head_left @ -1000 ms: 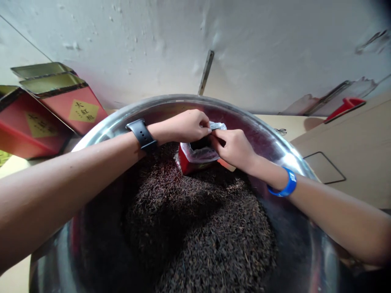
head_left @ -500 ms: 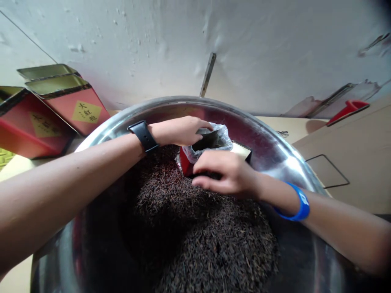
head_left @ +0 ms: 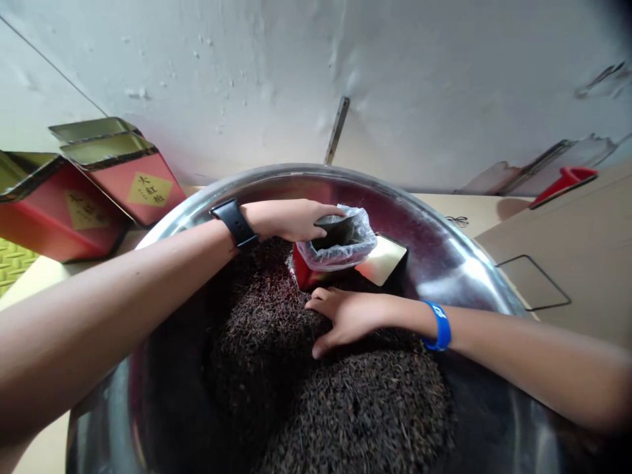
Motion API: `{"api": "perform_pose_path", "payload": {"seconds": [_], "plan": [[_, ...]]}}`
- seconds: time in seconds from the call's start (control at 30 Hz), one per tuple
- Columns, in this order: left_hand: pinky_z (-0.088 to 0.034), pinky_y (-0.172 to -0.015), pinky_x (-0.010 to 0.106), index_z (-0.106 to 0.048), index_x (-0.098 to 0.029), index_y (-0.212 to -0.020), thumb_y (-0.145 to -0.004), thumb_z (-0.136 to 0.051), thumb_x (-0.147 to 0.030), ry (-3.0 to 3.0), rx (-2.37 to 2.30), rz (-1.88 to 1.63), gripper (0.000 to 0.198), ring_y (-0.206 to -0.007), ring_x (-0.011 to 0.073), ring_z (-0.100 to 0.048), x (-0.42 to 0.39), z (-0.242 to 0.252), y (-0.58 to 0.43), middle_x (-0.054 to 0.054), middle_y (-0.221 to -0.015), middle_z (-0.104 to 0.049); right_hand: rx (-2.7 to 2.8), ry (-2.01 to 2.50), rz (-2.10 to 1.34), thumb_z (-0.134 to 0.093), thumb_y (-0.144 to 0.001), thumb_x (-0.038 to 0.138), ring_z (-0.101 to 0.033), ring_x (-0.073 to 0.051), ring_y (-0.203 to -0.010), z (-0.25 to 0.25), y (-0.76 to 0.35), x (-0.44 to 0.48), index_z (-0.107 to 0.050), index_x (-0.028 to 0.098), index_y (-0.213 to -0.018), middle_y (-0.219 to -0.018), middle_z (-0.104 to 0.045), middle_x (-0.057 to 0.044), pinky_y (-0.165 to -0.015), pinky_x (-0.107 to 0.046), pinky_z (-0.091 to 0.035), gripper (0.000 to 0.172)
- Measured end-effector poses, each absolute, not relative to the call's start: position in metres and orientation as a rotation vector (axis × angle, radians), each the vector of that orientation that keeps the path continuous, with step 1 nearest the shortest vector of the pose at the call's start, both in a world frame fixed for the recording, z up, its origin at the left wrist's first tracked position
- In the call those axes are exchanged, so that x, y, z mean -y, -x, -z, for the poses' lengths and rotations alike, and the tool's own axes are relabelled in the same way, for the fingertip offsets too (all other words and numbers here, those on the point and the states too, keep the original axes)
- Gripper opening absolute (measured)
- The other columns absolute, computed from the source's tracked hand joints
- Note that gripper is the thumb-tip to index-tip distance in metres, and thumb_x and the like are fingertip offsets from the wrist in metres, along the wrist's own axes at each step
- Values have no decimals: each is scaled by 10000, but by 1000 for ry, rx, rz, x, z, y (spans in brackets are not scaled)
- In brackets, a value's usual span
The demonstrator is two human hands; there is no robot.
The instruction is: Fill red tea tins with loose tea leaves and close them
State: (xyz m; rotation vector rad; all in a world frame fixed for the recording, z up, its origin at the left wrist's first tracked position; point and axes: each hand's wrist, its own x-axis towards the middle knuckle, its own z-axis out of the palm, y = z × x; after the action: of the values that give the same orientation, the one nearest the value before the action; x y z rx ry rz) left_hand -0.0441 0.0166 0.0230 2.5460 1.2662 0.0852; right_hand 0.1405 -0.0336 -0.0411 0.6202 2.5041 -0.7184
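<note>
A red tin [head_left: 307, 273] stands among loose dark tea leaves [head_left: 365, 408] in a big metal basin. A clear plastic bag [head_left: 340, 258] lines it, its mouth folded out over the rim. My left hand [head_left: 299, 219] grips the bag's near-left edge, thumb and forefinger at its mouth. Its other fingers are hidden. Just in front of the tin, my right hand [head_left: 345, 317] is low over the leaves, thumb apart from slightly bent fingers, nothing visible in it. The tin's hinged lid [head_left: 382, 259], pale gold inside, lies folded out to the right.
The basin's shiny rim [head_left: 320, 170] curves around the work. Several red tins [head_left: 148, 181] with yellow labels stand on the left. At the right are a red plastic piece [head_left: 567, 184], a cardboard-coloured box [head_left: 582, 250] and a wire handle [head_left: 548, 307].
My right hand has moved down and toward me from beside the tin to the tea leaves, and its fingers have spread. My left hand keeps its place at the bag's mouth.
</note>
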Motion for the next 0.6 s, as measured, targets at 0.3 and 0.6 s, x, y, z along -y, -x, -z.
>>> {"api": "perform_pose_path", "payload": {"seconds": [0.3,0.6], "plan": [[-390,-891,286,-264,-275,-1424,-832,-440,-242,-2567,-1207,-142,619,-963,175,-557,-23,-12,49,49,-1257,-560,-2369,-49,848,-652,-539,691,-551,-317,-1033,8,-144,56,-519,156,-1228,-1194,-531,-152,-862,-391,-433,882],[-387,-895,309,-266,-281,-1423,-834,-450,-246,-2547,-1212,-134,618,-944,179,-562,-24,-13,49,60,-1244,-565,-2294,30,701,-601,-663,569,-569,-188,-635,10,-141,69,-564,189,-1178,-840,-651,-63,-520,-263,-361,641]]}}
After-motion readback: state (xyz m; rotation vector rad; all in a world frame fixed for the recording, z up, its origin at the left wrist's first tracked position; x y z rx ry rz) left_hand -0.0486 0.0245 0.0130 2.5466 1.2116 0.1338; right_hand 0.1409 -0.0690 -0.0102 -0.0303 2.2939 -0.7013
